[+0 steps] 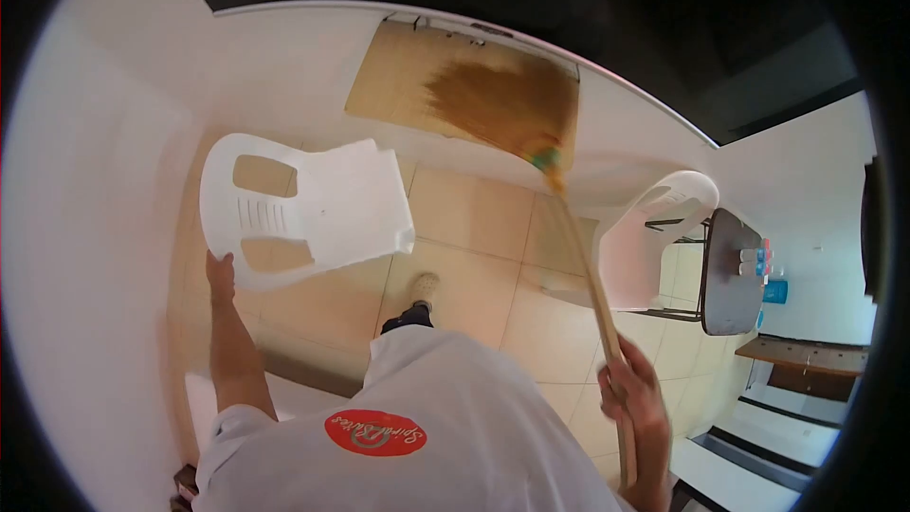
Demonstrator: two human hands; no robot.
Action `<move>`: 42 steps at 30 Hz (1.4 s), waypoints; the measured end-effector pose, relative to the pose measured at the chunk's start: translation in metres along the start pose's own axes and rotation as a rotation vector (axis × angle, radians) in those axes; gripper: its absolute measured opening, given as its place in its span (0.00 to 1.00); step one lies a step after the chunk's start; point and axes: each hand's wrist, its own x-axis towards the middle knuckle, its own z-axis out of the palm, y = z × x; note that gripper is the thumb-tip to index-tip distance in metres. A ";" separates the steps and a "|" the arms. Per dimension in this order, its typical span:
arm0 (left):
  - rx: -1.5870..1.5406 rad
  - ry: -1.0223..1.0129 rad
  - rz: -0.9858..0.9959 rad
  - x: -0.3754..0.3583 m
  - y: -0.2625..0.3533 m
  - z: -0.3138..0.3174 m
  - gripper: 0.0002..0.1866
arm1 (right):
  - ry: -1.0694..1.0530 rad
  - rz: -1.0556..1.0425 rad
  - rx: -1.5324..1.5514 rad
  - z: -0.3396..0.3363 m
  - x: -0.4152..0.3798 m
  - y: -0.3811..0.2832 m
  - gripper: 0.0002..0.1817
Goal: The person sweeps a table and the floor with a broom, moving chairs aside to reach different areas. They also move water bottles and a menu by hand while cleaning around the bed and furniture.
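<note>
The right grip (628, 381) was wrapped around the broom (585, 265), its bristles (507, 104) well ahead. The left grip (223, 275) clasped the white chair (346, 199), which reached ahead and rightward — best held steady, clear of the broom's swing.

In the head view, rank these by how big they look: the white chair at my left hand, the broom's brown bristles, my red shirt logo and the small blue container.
Largest to smallest:
1. White chair
2. Brown bristles
3. Red shirt logo
4. Blue container, which looks farther away, so its true size is unsure
</note>
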 end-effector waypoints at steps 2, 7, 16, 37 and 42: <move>-0.022 -0.011 0.053 -0.001 -0.027 -0.002 0.26 | 0.153 0.094 0.095 -0.029 -0.045 0.045 0.28; -0.293 -0.151 0.044 -0.061 -0.053 0.006 0.23 | 0.303 0.210 0.077 -0.089 -0.094 0.167 0.23; -0.489 -0.121 0.348 -0.187 -0.012 0.067 0.21 | -0.241 0.067 -0.150 0.004 0.017 0.198 0.32; -0.776 -0.517 0.055 -0.216 0.080 0.083 0.20 | 0.312 0.342 0.195 -0.032 0.032 0.301 0.32; -0.681 -0.795 -0.282 -0.188 0.080 0.100 0.20 | 0.337 0.330 0.686 -0.020 -0.009 0.360 0.31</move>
